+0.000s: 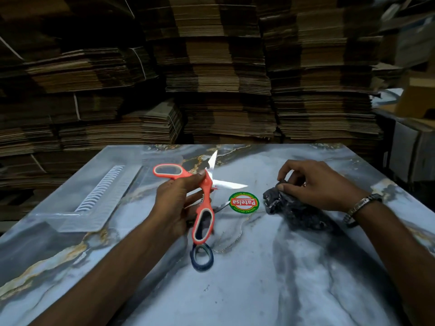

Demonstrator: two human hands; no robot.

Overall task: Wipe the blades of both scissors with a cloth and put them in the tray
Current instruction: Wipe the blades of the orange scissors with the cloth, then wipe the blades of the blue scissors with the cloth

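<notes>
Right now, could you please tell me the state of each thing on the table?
Orange scissors: blades open, held up in left hand.
Blue scissors: lying on table, partly hidden.
Cloth: crumpled, pinched by right hand.
Tray: holds no scissors.

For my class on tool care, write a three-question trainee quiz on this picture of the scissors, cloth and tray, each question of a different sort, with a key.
1. True or false: the blades of the orange scissors are spread open.
2. Which hand pinches the dark cloth? A) left hand B) right hand
3. Fill in: the clear tray lies on the marble table to the person's ____.

Key:
1. True.
2. B; the left hand holds the orange scissors, above the blue scissors lying on the table.
3. Left.
</notes>
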